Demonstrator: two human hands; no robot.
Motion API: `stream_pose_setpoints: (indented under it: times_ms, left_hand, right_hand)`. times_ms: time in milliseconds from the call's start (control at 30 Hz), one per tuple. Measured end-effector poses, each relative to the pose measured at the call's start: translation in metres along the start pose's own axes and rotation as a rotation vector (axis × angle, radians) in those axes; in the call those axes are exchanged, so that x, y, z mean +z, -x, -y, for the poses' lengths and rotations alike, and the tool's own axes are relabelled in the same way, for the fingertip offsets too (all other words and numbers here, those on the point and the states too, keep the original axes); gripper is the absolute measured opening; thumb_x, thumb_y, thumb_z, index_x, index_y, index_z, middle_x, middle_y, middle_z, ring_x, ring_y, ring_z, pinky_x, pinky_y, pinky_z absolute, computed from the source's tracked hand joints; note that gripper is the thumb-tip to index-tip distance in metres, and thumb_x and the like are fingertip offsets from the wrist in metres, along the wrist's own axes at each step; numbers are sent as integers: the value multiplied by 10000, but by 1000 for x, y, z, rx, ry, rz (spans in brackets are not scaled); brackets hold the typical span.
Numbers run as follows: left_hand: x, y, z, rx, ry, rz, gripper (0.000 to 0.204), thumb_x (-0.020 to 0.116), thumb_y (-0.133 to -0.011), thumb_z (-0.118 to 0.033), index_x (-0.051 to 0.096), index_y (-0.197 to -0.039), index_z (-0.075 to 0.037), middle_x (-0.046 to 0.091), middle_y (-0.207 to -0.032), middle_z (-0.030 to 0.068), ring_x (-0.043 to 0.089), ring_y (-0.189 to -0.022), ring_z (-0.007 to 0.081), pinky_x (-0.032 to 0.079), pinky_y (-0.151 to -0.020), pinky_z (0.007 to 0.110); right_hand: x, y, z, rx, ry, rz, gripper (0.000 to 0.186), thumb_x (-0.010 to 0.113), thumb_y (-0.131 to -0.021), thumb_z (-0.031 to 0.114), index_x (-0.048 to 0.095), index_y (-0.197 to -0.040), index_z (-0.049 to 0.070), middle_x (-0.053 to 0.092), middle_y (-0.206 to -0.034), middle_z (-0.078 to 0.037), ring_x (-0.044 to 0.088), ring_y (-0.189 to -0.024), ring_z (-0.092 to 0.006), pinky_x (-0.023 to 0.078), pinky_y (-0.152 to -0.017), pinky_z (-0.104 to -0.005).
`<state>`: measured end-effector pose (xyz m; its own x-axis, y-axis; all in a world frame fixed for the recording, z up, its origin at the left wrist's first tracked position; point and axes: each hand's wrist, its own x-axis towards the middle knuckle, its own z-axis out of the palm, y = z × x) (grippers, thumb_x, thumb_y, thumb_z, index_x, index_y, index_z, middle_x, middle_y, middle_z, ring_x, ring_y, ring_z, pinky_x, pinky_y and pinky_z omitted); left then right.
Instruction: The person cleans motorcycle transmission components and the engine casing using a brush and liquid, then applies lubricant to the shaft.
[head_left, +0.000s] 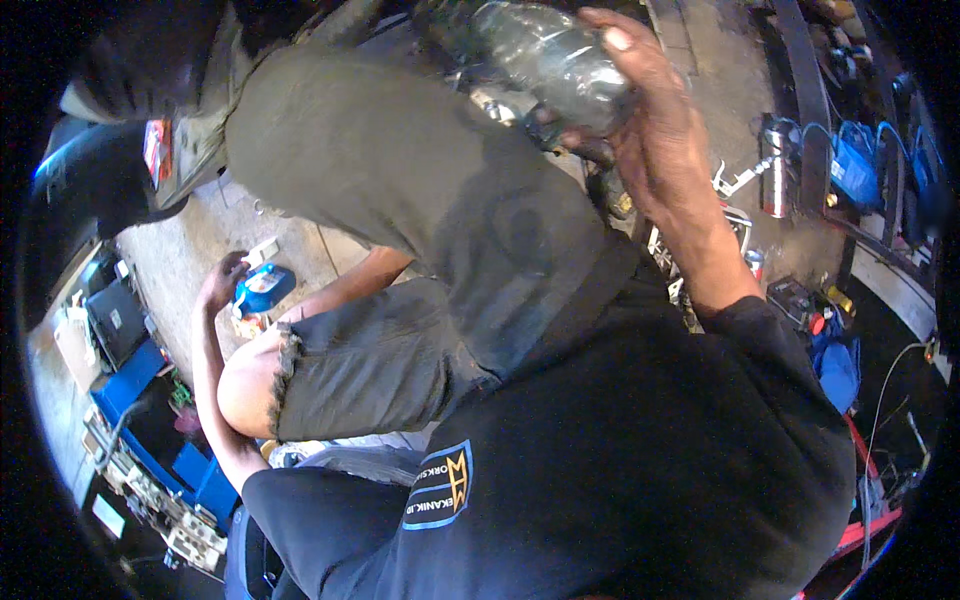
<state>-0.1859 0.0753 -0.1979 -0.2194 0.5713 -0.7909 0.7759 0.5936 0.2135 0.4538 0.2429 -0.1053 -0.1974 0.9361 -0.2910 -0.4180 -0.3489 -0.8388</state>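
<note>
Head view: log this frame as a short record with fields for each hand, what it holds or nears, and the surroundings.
right hand: raised right hand, fingers wrapped around a clear plastic bottle
left hand: left hand stretched down to the concrete floor, beside a small blue container; whether it touches it cannot be told
clothing: dark shirt, grey shorts
left side: blue toolbox with sockets
right side: metal canister, blue bag

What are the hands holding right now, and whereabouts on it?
The right hand grips a clear plastic bottle around its lower body, raised high. The left hand holds nothing; it reaches down beside a small blue container.
</note>
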Motion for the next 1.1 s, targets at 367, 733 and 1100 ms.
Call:
stream_pose_setpoints:
  times_ms: [367,733,1100]
  left_hand:
    - [4,4,32,84,3,-46,393,558,-950,-209,529,-1287,-10,671,-1122,184,648,-1036,251,499,-890,344]
    - [9,16,16,4,-40,-53,381,583,-926,-241,581,-1272,-81,677,-1104,160,642,-1003,243,504,-877,365]
    - [10,14,8,-22,82,-36,392,583,-923,-202,560,-1268,-16,673,-1125,181,650,-1024,243,502,-890,356]
  right_hand:
    - [24,4,3,19,140,-7,598,548,-906,478,454,-1338,75,610,-1151,-145,682,-791,-259,496,-562,-278]
    - [29,3,1,119,-62,63,433,587,-937,331,471,-1284,102,614,-1097,-122,667,-745,-231,533,-529,-302]
    - [17,5,-7,216,-79,60,387,575,-951,280,486,-1269,79,587,-1117,-103,666,-763,-232,552,-560,-320]
